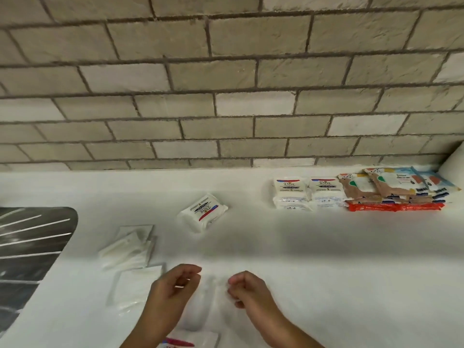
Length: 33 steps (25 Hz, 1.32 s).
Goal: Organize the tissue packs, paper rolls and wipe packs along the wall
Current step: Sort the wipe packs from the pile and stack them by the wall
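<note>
Along the back runs the brick wall (226,71), with the white surface (326,259) below it and a dark drainer (30,247) at left. Tucked against the wall at right are Dove packs (291,189), then overlapping wipe packs (391,187) on red packs (394,206). Well apart from that row, a loose pack (202,212) lies skewed mid-surface, and white tissue packs (128,249) sprawl near the drainer. Down front, left hand (173,290) and right hand (248,290) hover, fingers loosely curled, pinching nothing I can make out. The risk, I'd say: sliding the loose pack in fast could shunt the stacked wipes askew, and those slick tissue packs may fan out if grabbed together.
</note>
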Each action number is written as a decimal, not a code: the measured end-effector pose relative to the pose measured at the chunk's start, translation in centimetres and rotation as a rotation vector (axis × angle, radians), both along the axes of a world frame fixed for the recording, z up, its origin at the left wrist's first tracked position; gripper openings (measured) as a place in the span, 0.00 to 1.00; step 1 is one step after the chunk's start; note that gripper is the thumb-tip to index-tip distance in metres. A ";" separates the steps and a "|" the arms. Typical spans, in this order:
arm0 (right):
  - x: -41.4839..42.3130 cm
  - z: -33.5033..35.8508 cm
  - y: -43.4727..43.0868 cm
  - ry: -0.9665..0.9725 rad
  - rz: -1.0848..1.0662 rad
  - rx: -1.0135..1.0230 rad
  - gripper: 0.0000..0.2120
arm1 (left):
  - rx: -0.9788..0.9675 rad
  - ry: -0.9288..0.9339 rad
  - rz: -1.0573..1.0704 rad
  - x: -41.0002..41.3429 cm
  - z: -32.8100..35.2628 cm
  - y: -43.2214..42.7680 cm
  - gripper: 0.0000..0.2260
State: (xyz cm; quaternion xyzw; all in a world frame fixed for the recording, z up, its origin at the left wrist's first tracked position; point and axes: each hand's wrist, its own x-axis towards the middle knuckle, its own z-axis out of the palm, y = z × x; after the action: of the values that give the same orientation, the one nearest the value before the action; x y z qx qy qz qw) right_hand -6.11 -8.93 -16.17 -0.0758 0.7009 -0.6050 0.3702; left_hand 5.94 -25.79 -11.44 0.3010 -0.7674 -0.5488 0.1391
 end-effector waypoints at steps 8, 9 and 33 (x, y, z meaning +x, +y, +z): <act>5.1 0.2 0.0 0.647 0.629 0.248 0.12 | -0.108 -0.173 0.105 10.3 -1.1 -1.2 0.15; 5.2 0.2 0.1 0.744 0.717 0.271 0.14 | -0.146 -0.249 0.027 10.9 -1.8 -0.9 0.16; 4.2 0.4 3.8 -0.014 0.410 -0.013 0.31 | -0.313 -0.319 -0.155 7.4 -3.5 0.1 0.34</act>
State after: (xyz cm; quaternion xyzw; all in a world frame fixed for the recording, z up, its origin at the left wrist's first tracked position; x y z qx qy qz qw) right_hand -1.94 -5.15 -15.81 -0.2151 0.6641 -0.5220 0.4902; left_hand 13.30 -25.67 -14.90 0.2987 -0.8763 -0.3774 0.0183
